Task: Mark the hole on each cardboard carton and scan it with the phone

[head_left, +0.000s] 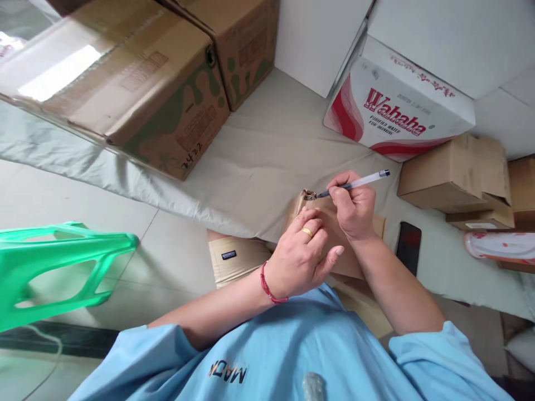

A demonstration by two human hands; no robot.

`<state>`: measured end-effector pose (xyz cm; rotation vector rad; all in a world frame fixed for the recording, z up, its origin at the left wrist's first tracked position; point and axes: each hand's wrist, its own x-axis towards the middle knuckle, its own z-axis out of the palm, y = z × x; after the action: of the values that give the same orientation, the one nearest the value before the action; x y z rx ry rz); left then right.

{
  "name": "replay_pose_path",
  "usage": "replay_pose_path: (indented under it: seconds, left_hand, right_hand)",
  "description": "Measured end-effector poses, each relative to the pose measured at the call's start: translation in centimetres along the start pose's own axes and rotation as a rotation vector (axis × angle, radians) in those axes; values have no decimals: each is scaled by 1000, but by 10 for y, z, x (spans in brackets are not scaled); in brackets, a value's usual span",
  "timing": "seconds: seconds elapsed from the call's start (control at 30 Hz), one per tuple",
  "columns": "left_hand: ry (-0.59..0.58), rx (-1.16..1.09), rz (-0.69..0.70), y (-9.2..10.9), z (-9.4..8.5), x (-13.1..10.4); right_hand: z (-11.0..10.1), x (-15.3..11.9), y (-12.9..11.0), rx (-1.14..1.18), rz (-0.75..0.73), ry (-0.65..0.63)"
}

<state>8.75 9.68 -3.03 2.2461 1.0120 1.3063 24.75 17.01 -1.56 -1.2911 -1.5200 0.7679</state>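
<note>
My right hand [354,207] grips a pen [366,179] with a clear barrel and a dark end. Its lower end meets the torn, frayed corner [308,194] of a small brown cardboard box [336,231]. Across the near side of that box lies my left hand [301,245], thumb held apart and fingers bent over the cardboard close to the corner. Part of the box is hidden beneath both hands. It sits at the near edge of a cloth-covered table [267,150], in front of my body.
Large cardboard boxes [167,100] stand at the back left. A white and red water carton [397,106] is at the back right, with smaller brown boxes [455,172] beside it. A dark phone [408,248] lies right of my arm. A green stool [62,267] stands at left.
</note>
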Motion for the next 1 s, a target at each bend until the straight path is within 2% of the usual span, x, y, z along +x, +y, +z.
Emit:
replay_pose_path:
  seconds: [0.17,0.3,0.7,0.83,1.0]
  left_hand:
    - [-13,-1,-1,-1,0,0]
    - [-6,-6,-13,-1,1,0]
    - [-16,6,-15,-3,3,-2]
    - [7,21,1,-3,4,-2]
    - [-27,11,-19,-3,5,-4]
  right_hand:
    - [0,1,-8,-115,-47,-121]
    - [1,2,-14,-201,-82,-159]
    - [3,2,-14,-241,-99,-120]
    - [3,2,-14,-203,-105,-159]
    - [4,4,-15,-240,-98,-140]
